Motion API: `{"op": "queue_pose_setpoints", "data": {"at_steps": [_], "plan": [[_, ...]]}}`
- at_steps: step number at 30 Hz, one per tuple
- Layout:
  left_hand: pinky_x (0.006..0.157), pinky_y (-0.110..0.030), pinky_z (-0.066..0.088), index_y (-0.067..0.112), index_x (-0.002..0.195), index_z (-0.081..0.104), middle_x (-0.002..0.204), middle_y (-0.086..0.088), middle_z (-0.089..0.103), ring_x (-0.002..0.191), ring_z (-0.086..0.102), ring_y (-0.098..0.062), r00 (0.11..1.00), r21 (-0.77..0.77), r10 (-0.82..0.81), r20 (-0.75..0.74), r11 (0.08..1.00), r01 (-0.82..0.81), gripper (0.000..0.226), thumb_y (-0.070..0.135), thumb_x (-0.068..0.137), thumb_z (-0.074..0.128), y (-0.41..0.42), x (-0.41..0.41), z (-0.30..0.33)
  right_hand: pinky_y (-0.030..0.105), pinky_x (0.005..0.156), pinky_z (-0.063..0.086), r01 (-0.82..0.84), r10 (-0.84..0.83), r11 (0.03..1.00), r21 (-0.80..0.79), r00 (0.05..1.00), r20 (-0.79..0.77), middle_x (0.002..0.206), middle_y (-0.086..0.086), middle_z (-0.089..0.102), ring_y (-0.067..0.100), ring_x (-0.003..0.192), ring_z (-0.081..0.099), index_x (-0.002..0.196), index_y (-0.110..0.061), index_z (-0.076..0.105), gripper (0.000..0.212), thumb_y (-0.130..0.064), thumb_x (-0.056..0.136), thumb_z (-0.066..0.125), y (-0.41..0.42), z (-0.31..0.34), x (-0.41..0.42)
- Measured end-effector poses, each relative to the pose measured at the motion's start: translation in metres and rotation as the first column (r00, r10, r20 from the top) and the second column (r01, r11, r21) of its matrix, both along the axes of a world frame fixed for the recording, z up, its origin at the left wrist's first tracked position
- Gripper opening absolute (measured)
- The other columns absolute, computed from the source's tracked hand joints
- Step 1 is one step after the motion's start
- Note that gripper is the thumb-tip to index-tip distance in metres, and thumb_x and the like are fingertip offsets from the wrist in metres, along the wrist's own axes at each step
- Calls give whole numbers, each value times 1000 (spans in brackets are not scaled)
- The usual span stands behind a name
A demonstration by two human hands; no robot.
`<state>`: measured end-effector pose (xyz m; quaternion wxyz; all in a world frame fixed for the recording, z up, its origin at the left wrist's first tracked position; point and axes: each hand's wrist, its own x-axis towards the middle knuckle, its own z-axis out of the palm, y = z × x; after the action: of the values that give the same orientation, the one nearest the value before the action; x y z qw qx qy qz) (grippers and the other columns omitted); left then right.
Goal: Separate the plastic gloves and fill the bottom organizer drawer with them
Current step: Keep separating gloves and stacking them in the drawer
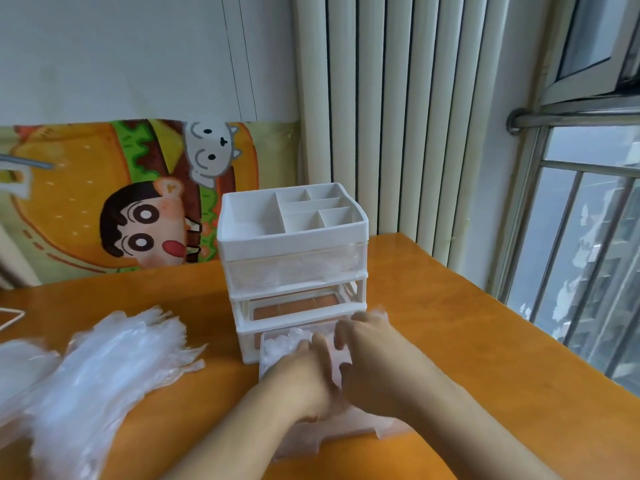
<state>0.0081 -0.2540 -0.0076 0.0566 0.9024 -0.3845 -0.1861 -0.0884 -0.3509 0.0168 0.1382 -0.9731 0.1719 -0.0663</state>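
Lower centre of the frame: your left hand (304,375) and right hand (363,348) press crumpled plastic gloves (287,342) into the pulled-out bottom drawer (265,355) of the white organizer (294,244). Each grip looks loosely curled over the film; whether either pinches it, you cannot tell. The unsorted glove pile (104,368) waits at lower left on the counter (450,323). Risk: springy film may puff above the rim and jam the drawer, or a hard push may slide the light organizer back.
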Motion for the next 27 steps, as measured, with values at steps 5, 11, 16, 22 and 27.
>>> {"op": "queue_pose_setpoints", "data": {"at_steps": [5, 11, 16, 22, 27], "plan": [[90, -36, 57, 28, 155, 19, 149, 1, 42, 115, 60, -24, 990, -51, 74, -119, 995, -80, 98, 46, 73, 69, 9, 3, -1, 32, 78, 45, 29, -1, 998, 63, 909, -416, 149, 6, 38, 28, 115, 55, 151, -18, 40, 64, -17, 92, 64, -11, -4, 9], [85, -30, 58, 18, 153, 20, 127, 0, 54, 105, 65, -19, 981, -55, 133, -142, 988, -142, 99, 43, 79, 80, 29, 15, 1, 36, 81, 50, -34, 35, 999, 12, 843, -536, 159, 6, 32, 30, 111, 57, 166, -27, 17, 100, -35, 88, 78, -10, 8, 23], [89, -32, 60, 23, 161, 5, 129, 2, 57, 105, 64, -16, 980, 9, 123, -159, 992, -123, 109, 31, 81, 79, 58, 23, 11, 42, 110, 51, -95, 112, 994, 59, 841, -530, 163, 6, 28, 31, 137, 47, 167, -30, 17, 107, -55, 85, 80, 12, 9, 35], [88, -41, 63, 37, 161, -5, 138, 3, 56, 103, 67, -20, 973, 51, 98, -211, 995, -89, 110, 16, 86, 72, 86, 24, 19, 47, 105, 53, -113, 84, 993, -23, 842, -534, 158, 5, 33, 33, 133, 48, 163, -32, 24, 101, -54, 83, 81, 37, -5, 50], [81, -33, 63, 36, 162, -9, 158, -1, 35, 107, 65, -21, 978, 21, 106, -182, 994, -104, 109, 7, 89, 66, 88, 13, 23, 56, 115, 44, -139, 69, 987, -79, 816, -574, 166, 16, 18, 47, 149, 32, 167, -29, 8, 100, -32, 93, 76, 55, -7, 55]]}}
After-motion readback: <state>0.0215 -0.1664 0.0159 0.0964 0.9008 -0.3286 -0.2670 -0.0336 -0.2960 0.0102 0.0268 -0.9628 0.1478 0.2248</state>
